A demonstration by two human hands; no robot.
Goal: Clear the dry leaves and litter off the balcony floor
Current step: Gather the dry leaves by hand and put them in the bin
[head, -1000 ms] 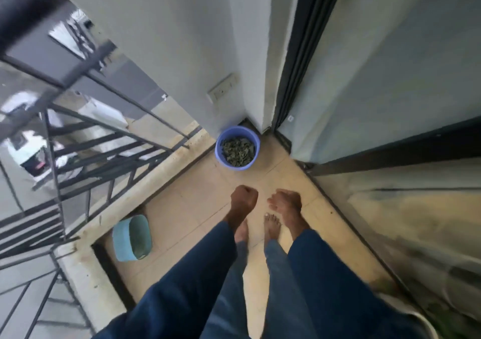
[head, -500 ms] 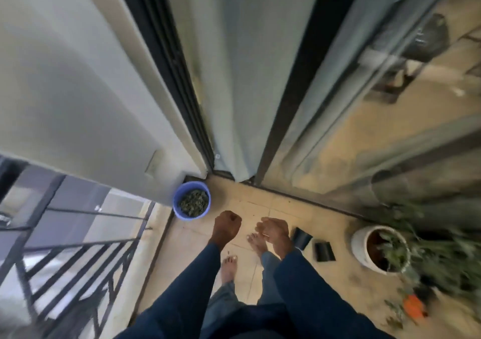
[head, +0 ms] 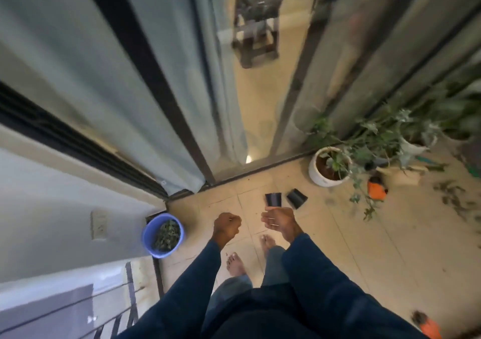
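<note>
Down in the left corner, against the wall, the blue bucket [head: 144, 235] stands upright with its mouth facing up and a layer of dry leaves [head: 168, 234] already inside. The person's left hand [head: 227, 225] is clenched in a fist over the tiles; I cannot tell whether anything is inside it. The right hand [head: 279, 221] hangs beside it with its fingers loosely curled, holding nothing.

Just past the hands, two small black pots [head: 273, 199] lie on the balcony floor [head: 364, 247] near the sliding door track. They look tipped on their sides, long axes running roughly towards the glass, though which end is the mouth is unclear. Further right sits a white plant pot [head: 316, 176], then an orange object [head: 376, 191].

The remaining scattered leaves [head: 453, 198] lie at the far right as a loose patch, with no single direction, well apart from the bucket. I'd carry the bucket over there first, then gather the litter in handfuls, working back along the floor.
</note>
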